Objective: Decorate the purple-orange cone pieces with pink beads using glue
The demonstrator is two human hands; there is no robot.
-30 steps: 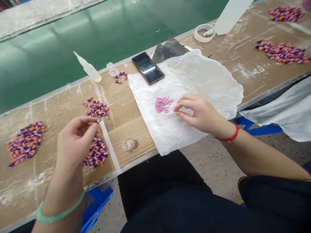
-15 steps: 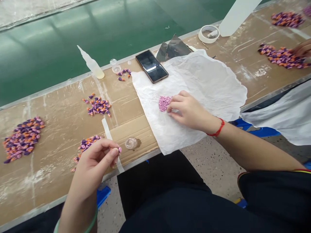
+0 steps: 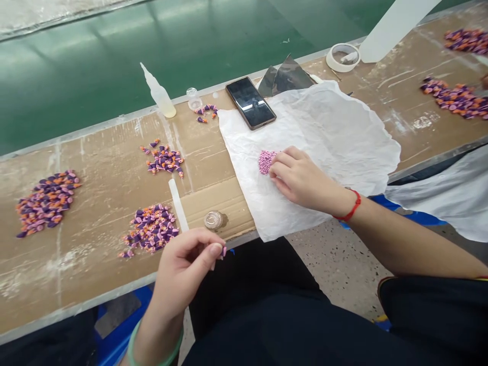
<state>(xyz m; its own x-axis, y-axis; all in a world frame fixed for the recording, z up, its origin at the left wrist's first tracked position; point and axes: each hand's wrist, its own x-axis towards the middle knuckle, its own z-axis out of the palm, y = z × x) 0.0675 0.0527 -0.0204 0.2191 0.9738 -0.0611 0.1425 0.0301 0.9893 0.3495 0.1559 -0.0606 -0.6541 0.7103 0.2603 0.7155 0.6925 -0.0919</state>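
Note:
My left hand pinches a small pink-and-purple piece between thumb and fingertips, just off the table's front edge. My right hand reaches down to a little heap of tiny pink-and-white bits on the white sheet. Its fingertips are drawn together at the heap's right side, and what they hold, if anything, is hidden. Behind my left hand lies a pile of purple, pink and orange pieces. A small clear round pot stands between my hands.
A phone lies on the sheet's back corner. Further left are a squeeze bottle and more piles of pieces. A tape roll sits at the back right. Someone else's fingers show at the right edge by another pile.
My left hand has moved right and slightly down with the small piece, uncovering the pile behind it. My right hand stays at the heap, its fingers closer together. The whole view has shifted slightly.

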